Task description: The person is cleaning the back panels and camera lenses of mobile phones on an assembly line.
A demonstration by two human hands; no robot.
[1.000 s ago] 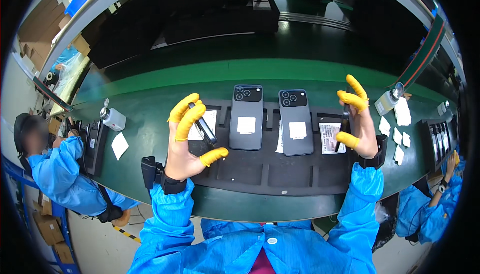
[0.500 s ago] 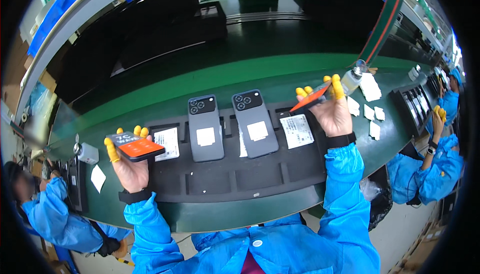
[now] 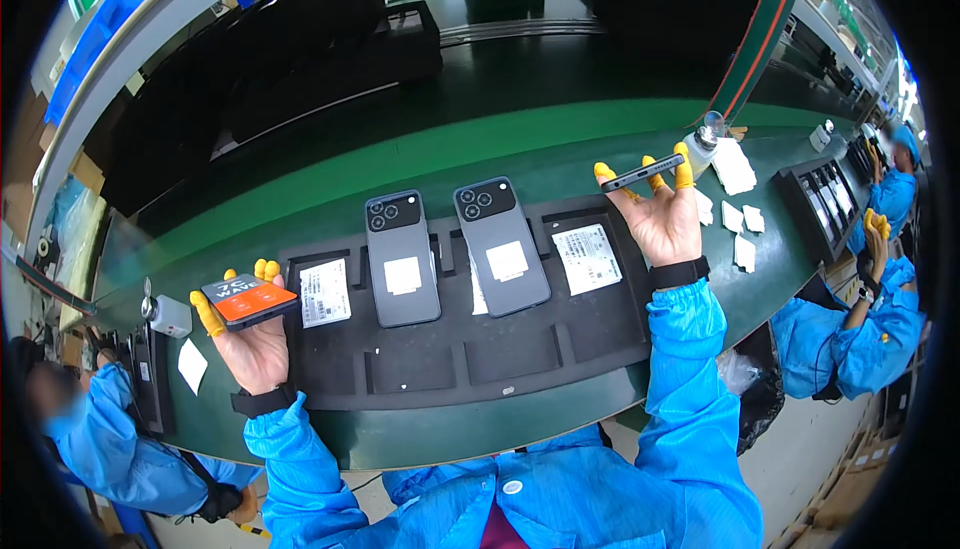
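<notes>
Orange-screened phone (image 3: 258, 302), left hand (image 3: 255, 354), near tray edge (image 3: 310, 369)

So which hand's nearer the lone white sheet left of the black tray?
Left hand: just right of the white sheet. The right hand is at the opposite end of the black tray.

Smooth matt phone backs (image 3: 404, 243); paper labels (image 3: 508, 261)

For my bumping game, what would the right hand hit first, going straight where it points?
Past the right hand and its phone, the way looks free over the green bench, though depth's unclear.
</notes>
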